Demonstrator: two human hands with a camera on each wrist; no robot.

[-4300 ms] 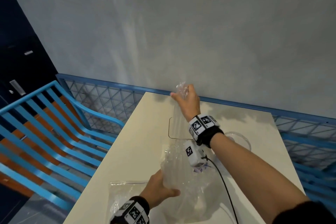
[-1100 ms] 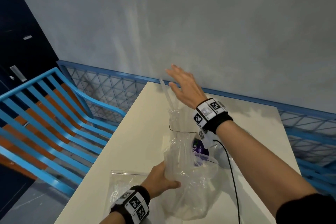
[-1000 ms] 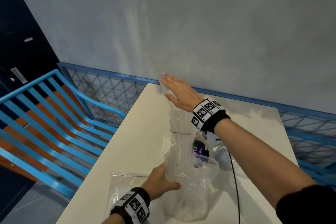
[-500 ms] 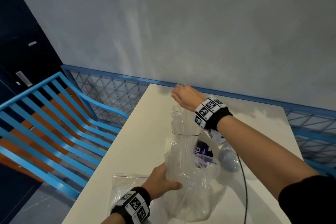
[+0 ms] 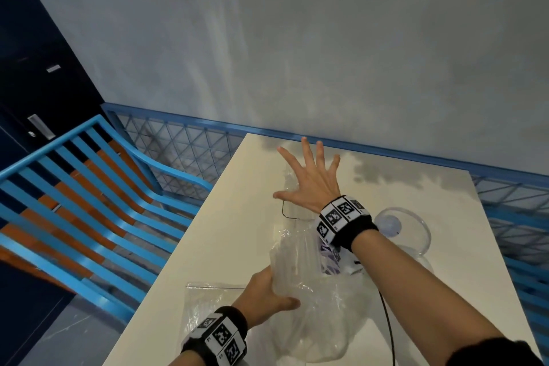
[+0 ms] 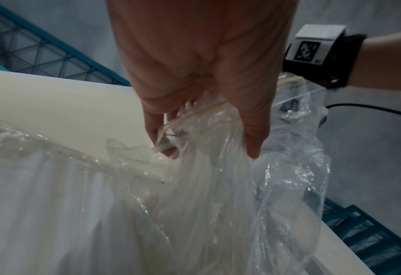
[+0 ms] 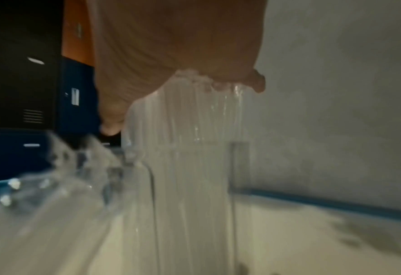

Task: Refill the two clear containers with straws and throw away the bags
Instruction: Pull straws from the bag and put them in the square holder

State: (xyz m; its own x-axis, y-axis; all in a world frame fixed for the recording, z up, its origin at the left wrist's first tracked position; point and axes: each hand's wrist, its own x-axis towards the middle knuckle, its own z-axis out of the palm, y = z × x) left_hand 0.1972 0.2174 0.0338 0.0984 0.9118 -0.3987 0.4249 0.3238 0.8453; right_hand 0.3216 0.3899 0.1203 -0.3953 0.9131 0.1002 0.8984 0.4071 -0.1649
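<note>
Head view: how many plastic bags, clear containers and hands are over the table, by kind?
Plastic bags: 2, crumpled bag, flat bag
Clear containers: 2, square container, round container
Hands: 2, left hand, right hand
Total: 6

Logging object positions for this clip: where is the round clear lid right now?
In the head view the lid lies flat on the table, on its right half, just right of the right hand's wristband and beyond the bag.

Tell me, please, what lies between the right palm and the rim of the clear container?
In the right wrist view, a bundle of clear straws stands between the right hand and the clear container, their tops against the palm.
</note>
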